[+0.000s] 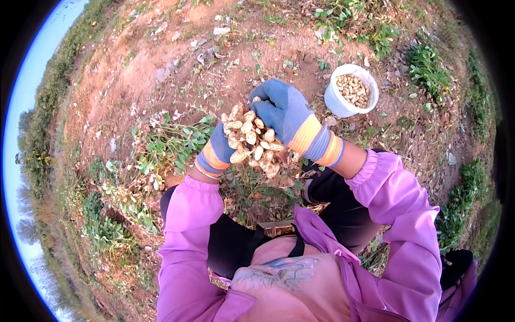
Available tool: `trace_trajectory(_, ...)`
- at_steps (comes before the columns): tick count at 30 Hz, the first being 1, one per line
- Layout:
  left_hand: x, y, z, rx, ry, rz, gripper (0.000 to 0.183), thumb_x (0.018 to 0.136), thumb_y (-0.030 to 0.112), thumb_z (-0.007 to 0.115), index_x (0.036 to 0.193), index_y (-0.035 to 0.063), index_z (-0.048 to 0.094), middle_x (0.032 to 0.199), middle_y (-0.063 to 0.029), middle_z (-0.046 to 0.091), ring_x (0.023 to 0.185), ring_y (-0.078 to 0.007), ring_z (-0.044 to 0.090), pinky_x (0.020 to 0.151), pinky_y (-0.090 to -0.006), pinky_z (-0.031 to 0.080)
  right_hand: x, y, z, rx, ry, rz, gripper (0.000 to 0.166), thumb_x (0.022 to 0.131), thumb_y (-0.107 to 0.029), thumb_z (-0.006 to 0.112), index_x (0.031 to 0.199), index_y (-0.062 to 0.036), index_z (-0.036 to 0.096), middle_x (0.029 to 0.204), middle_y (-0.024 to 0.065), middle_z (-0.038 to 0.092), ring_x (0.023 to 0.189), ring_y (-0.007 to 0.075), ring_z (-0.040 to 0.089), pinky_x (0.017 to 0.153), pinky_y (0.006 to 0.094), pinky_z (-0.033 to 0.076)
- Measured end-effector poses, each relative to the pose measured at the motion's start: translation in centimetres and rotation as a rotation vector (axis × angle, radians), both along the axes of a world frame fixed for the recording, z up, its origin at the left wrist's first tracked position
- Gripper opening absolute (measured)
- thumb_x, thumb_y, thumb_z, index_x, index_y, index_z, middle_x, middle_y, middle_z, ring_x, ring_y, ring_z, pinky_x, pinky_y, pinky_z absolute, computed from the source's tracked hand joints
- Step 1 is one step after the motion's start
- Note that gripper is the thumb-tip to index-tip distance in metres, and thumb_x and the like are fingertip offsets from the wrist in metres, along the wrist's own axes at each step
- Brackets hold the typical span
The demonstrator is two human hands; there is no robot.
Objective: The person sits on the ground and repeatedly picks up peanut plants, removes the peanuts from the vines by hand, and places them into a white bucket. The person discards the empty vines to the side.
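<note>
A dense cluster of peanuts in their shells (251,135) hangs in front of me, between my two gloved hands. My left hand (223,143), in a blue-grey work glove with an orange-striped cuff, grips the cluster from the left; its fingers are hidden behind the pods. My right hand (277,104), gloved alike, reaches over the top with its fingers curled against a pod at the upper edge. To the right of that hand stands a white plastic bucket (332,96), partly filled with loose peanuts (354,90).
Uprooted peanut plants (177,141) lie on the reddish soil (132,72) to the left. Green plants grow at the upper right (428,70) and lower right (458,209). Stones (220,31) dot the ground. My bent legs (346,209) frame leafy debris below the peanuts.
</note>
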State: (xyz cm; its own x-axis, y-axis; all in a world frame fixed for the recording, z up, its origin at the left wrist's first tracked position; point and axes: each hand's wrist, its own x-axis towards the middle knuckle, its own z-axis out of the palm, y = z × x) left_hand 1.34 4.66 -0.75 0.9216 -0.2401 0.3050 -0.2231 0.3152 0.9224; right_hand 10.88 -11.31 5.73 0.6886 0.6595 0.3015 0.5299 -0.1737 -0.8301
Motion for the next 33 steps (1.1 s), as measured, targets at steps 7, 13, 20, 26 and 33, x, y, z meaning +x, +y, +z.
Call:
trace_trajectory(7, 0.1, 0.0, -1.8, 0.142, 0.040, 0.058, 0.054, 0.082, 0.025, 0.062, 0.125, 0.0014, 0.040, 0.120, -0.0104, 0.052, 0.107, -0.0229, 0.053, 0.092, -0.0369, 0.041, 2.3, -1.0, 2.3, 0.034, -0.067, -0.094, 0.014, 0.076, -0.011, 0.059, 0.081, -0.0001, 0.052, 0.071, 0.0156, 0.057, 0.065, 0.0255, 0.057, 0.058, 0.0346, 0.045)
trace_trajectory(13, 0.1, 1.6, -1.7, -0.028, 0.047, 0.007, 0.047, 0.089, 0.024, 0.051, 0.130, 0.0063, 0.037, 0.126, -0.0075, 0.049, 0.117, -0.0193, 0.045, 0.102, -0.0346, 0.033, 1.7, -2.5, 3.5, 0.169, 0.202, 0.048, 0.015, 0.081, -0.004, 0.051, 0.095, -0.0024, 0.057, 0.078, 0.0000, 0.054, 0.067, 0.0052, 0.046, 0.060, 0.0216, 0.041)
trace_trajectory(20, 0.6, 2.0, -0.5, -0.020, 0.043, -0.133, 0.048, 0.085, 0.031, 0.053, 0.125, 0.0063, 0.043, 0.125, -0.0041, 0.049, 0.114, -0.0166, 0.047, 0.098, -0.0322, 0.037, 0.9, -2.4, 1.0, -0.112, -0.070, 0.196, 0.023, 0.075, -0.012, 0.059, 0.097, -0.0041, 0.059, 0.083, 0.0127, 0.059, 0.075, 0.0260, 0.058, 0.066, 0.0350, 0.047)
trace_trajectory(26, 0.4, 1.6, -0.9, -0.153, 0.152, -0.034, 0.053, 0.080, 0.031, 0.061, 0.123, 0.0042, 0.044, 0.118, -0.0046, 0.054, 0.104, -0.0163, 0.054, 0.094, -0.0307, 0.040, 0.1, -1.5, 1.0, -0.260, 0.005, 0.161, 0.030, 0.073, -0.018, 0.062, 0.101, -0.0061, 0.057, 0.089, 0.0176, 0.061, 0.081, 0.0353, 0.059, 0.069, 0.0420, 0.047)
trace_trajectory(33, 0.0, 1.0, -0.7, 0.096, 0.105, 0.063, 0.058, 0.078, 0.030, 0.067, 0.120, 0.0002, 0.040, 0.115, -0.0123, 0.053, 0.096, -0.0228, 0.057, 0.080, -0.0354, 0.049, 1.5, -1.7, 2.7, -0.357, 0.117, 0.386, 0.024, 0.078, -0.014, 0.057, 0.098, -0.0013, 0.056, 0.078, 0.0120, 0.059, 0.072, 0.0228, 0.059, 0.066, 0.0334, 0.046)
